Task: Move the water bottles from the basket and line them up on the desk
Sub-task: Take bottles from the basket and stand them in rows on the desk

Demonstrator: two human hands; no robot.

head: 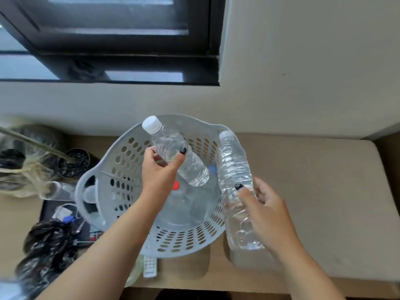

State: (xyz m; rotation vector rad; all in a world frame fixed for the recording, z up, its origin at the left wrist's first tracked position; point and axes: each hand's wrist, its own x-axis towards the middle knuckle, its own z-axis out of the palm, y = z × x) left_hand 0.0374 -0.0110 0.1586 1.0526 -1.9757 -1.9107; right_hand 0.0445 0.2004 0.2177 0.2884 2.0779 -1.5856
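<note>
Near the desk (216, 276) edge: remote (149, 267), black bags (47, 252). Right hand (266, 204) gripping a bottle (234, 169) just beside the basket (121, 161); left hand (160, 169) clasping another bottle (173, 150) above it. Farther right, bare cushion (324, 191).

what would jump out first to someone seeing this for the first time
Two clear water bottles held over the scene: the left hand grips a white-capped bottle tilted above the perforated basket, and the right hand holds a larger bottle beside the basket's right rim. More bottles lie inside, with red and blue caps showing.
</note>
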